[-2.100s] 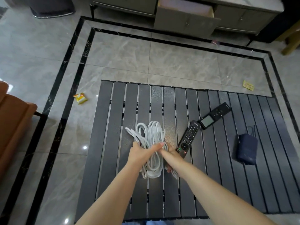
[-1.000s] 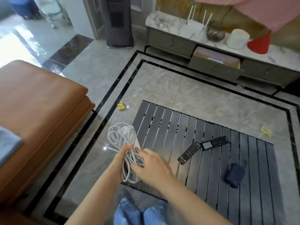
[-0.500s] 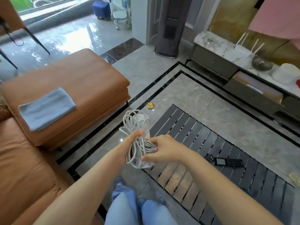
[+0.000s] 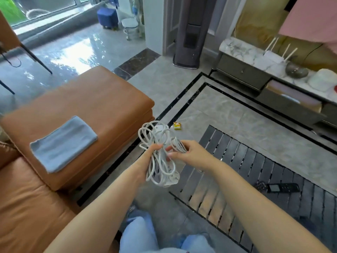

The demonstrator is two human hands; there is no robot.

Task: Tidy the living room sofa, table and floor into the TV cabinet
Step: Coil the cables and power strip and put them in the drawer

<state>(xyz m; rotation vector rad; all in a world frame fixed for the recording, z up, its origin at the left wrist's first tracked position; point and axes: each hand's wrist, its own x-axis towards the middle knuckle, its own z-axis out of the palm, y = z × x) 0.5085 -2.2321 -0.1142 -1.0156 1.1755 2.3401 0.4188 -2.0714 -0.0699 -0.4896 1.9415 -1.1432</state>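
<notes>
- Fingers (image 4: 156,147) of the left hand (image 4: 145,161) wrap a bundle of white cable (image 4: 160,161); the right hand (image 4: 191,154) pinches loops at the bundle's upper right side.
- The bundle (with what may be a power strip inside, hard to make out) is held in the air, just off the near-left corner of the slatted black table (image 4: 255,179).
- On that table, toward its right side, lies a dark remote (image 4: 282,187).
- Left of the table stands an orange sofa (image 4: 82,106) bearing a folded blue cloth (image 4: 62,143).
- Beyond the table, a TV cabinet (image 4: 242,70) shows an open drawer (image 4: 290,105); a yellow wrapper (image 4: 177,126) lies on the floor.
</notes>
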